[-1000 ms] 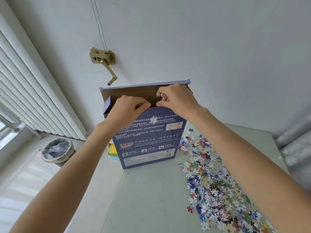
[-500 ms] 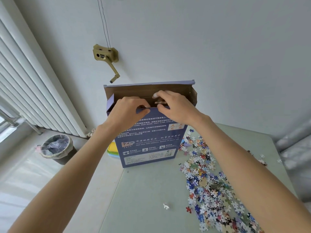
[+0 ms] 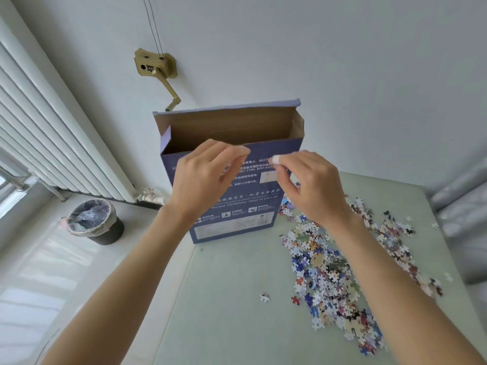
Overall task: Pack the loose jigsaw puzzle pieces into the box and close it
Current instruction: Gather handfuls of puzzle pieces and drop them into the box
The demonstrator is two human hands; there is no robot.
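The blue puzzle box (image 3: pixel 245 222) stands upright at the far left corner of the table, its top open, brown flaps raised and the inside in shadow. My left hand (image 3: pixel 203 180) hovers in front of its upper front panel with fingers curled and thumb against the forefinger, and nothing shows in it. My right hand (image 3: pixel 311 185) is level with it to the right, fingertips pinched together, with no piece visible between them. A wide pile of loose puzzle pieces (image 3: pixel 329 272) lies on the table to the right of the box. One white piece (image 3: pixel 264 297) and one red piece (image 3: pixel 295 300) lie apart from it.
The pale green table (image 3: pixel 224 325) ends at its left edge just below the box. On the floor to the left stands a lined waste bin (image 3: pixel 92 222) beside a white radiator (image 3: pixel 52 140). A brass crank fitting (image 3: pixel 155 67) is mounted on the wall above the box.
Both hands were at the box's opening and have drawn back toward me and lower. The top of the box is now uncovered. A white piece has dropped onto the table.
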